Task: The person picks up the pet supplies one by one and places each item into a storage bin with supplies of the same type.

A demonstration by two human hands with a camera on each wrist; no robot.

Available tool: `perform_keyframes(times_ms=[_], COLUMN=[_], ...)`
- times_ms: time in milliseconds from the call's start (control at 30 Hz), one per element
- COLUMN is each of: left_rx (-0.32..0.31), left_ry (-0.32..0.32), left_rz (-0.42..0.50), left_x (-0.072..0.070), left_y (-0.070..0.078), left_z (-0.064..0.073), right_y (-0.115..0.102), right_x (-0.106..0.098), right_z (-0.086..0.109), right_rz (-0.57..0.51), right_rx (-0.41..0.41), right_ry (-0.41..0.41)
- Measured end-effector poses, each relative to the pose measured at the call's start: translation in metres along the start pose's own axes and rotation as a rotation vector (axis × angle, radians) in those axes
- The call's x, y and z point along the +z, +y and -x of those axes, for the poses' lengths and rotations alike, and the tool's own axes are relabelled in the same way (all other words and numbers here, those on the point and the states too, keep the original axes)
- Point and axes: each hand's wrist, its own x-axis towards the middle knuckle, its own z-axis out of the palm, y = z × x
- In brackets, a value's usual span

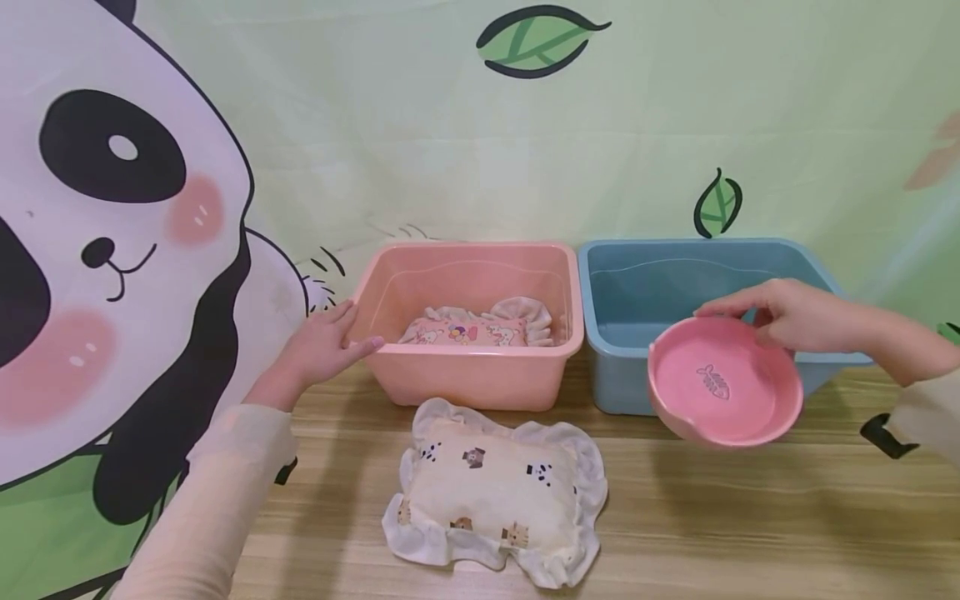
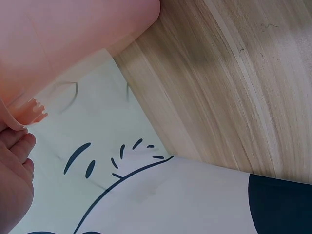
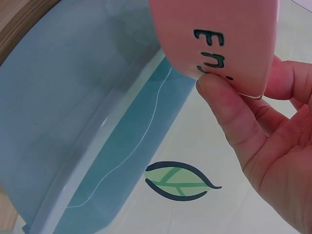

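Note:
My right hand [image 1: 795, 317] pinches the rim of a pink pet bowl [image 1: 723, 383] with a fishbone print inside. The bowl is tilted toward me in the air, before the front wall of the blue tub [image 1: 622, 379]. Dark letters show on the bowl's outer side in the right wrist view, near my thumb [image 3: 229, 109]. At the front left corner of the pink tub [image 1: 472, 379], my left hand [image 1: 318, 346] rests on the rim, thumb spread from the fingers. A pink ruffled pillow [image 1: 480, 332] lies in that tub.
A cream ruffled pillow [image 1: 495, 487] with animal prints lies on the wooden table [image 1: 720, 533], in front of the pink tub. Behind the side-by-side tubs hangs a green cloth backdrop [image 1: 420, 150] with a large panda and leaves.

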Motion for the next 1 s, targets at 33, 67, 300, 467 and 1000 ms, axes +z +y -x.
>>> perform_keyframes(times_ms=[33, 67, 300, 467, 1000], left_rx=[0.000, 0.000, -0.003, -0.011, 0.010], left_ry=[-0.001, -0.002, 0.003, 0.001, 0.039], left_rz=[0.000, 0.000, 0.006, 0.016, 0.023], left_x=[0.000, 0.001, 0.003, 0.002, 0.001], left_y=[0.000, 0.000, -0.002, -0.002, 0.000], left_z=[0.000, 0.000, -0.001, 0.000, 0.001], right_y=[0.000, -0.001, -0.004, -0.004, -0.001], right_x=[0.000, -0.001, -0.003, -0.006, -0.017], right_z=[0.000, 0.000, -0.001, -0.002, -0.008], right_rz=[0.003, 0.004, 0.011, 0.008, -0.021], right_rx=[0.000, 0.003, -0.003, 0.006, -0.017], right_ry=[0.005, 0.009, 0.015, 0.017, 0.016])
